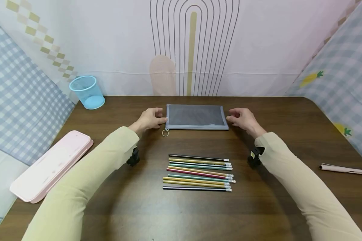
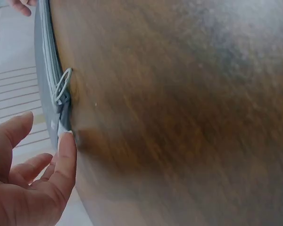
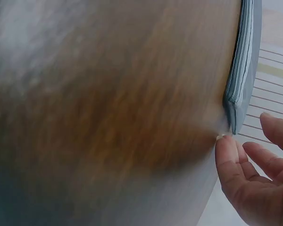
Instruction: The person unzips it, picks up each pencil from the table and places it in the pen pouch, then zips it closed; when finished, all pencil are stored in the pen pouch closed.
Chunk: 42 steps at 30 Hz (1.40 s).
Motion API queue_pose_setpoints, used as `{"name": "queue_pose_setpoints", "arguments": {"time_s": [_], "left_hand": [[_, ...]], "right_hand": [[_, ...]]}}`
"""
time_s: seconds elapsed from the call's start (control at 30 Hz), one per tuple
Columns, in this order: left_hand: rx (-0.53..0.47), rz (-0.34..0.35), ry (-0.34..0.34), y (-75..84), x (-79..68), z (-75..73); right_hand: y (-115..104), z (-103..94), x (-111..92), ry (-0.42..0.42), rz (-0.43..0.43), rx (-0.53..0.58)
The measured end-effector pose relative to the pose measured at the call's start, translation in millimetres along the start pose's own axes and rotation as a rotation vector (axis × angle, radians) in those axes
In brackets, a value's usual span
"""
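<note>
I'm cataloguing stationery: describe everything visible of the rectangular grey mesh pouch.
The rectangular grey mesh pouch has blue-grey edging, a near-side zip and a round metallic-looking ring at its near left corner. It lies flat on the brown wood-look table. The left hand appears to touch its left edge; the right hand is by its right edge, contact unclear.

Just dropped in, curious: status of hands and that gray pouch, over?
Left hand at left end of gray pouch; right hand by its right end. Pouch flat on table. Nothing on top; pencils lie apart, nearer the person.
</note>
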<state>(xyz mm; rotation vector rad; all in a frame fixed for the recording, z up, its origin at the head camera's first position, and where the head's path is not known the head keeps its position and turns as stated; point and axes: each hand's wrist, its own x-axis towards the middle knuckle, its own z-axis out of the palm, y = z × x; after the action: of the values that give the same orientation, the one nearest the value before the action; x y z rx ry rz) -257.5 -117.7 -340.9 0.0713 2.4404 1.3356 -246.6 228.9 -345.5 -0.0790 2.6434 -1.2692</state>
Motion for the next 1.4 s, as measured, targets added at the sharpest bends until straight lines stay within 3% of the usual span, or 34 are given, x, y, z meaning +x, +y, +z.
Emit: {"name": "queue_pose_setpoints", "arguments": {"time_s": [0.37, 0.73, 1.13, 1.23, 1.33, 1.4], "left_hand": [[-0.095, -0.011, 0.004, 0.8, 4.9, 15.0], [-0.202, -0.031, -0.002, -0.8, 7.4, 20.3], [-0.424, -0.065, 0.011, -0.2, 7.4, 27.2], [-0.449, -0.071, 0.026, 3.4, 6.3, 28.0], [-0.476, -0.08, 0.048, 7.9, 5.4, 29.5], [-0.499, -0.082, 0.064, 9.9, 4.9, 30.9]], "right_hand": [[-1, 6.7, 5, -0.021, 0.078, 0.069], [3, 8.4, 7, 0.035, 0.112, 0.087], [9, 7.4, 5, 0.085, 0.102, 0.128], [8, 6.6, 1, 0.153, 0.053, 0.079], [1, 9.9, -3, 0.28, -0.06, 0.014], [-7, 16.4, -5, 0.315, -0.137, -0.005]]}}
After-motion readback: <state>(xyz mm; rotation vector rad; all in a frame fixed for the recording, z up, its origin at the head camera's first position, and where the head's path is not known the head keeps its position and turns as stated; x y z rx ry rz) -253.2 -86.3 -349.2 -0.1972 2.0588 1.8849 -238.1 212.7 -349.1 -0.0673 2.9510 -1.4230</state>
